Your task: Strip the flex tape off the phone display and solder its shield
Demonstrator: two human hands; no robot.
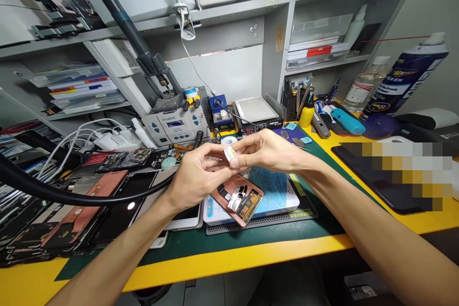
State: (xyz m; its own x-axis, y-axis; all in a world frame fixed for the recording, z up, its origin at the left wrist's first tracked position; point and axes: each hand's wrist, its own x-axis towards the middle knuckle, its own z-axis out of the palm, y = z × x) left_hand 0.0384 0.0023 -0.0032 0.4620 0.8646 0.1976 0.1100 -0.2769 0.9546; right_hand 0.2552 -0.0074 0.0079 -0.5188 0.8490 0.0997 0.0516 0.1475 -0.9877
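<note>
Between my left hand (196, 174) and my right hand (267, 150) is a small round white spool (230, 153), which looks like a roll of tape. Both hands pinch it with fingers and thumbs, the thumb tips meeting at its lower edge. Part of the roll is hidden by the fingers. Below the hands, a pinkish-copper phone part (247, 217) with black and silver pieces on it lies at a slant. It rests on a blue and white box (278, 191), which sits on a grey perforated mat (306, 205).
Stacked phone screens (71, 220) fill the left side. A black flexible arm (89, 196) crosses toward my left wrist. Behind stand a grey control unit (174, 126) and a heating plate (256, 110). Right are a dark tablet-like slab (373, 177) and a spray can (405, 74).
</note>
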